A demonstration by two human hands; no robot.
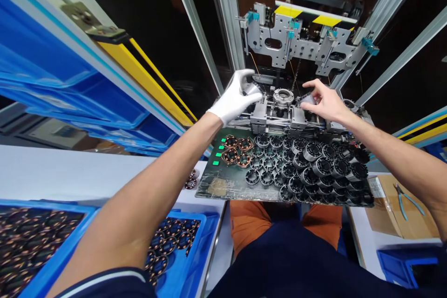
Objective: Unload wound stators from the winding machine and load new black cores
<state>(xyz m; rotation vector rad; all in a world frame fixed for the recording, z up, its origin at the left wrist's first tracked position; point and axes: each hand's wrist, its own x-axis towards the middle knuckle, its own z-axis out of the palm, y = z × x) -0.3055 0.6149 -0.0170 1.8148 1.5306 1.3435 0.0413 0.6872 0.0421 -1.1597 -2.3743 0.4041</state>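
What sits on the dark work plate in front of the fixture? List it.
On the dark work plate: rows of black stator cores, four copper-wound stators at its left and green buttons. Whatever lies beneath the packed cores is hidden.

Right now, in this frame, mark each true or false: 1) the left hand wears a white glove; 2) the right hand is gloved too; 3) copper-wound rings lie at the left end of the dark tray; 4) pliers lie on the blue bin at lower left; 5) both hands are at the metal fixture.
1) True: the left hand wears a white glove.
2) False: the right hand is bare.
3) True: the copper-wound rings sit at the left end of the dark tray, beside the unwound black cores.
4) False: the pliers lie on the cardboard box at right.
5) True: both hands are at the metal fixture, one on each side.
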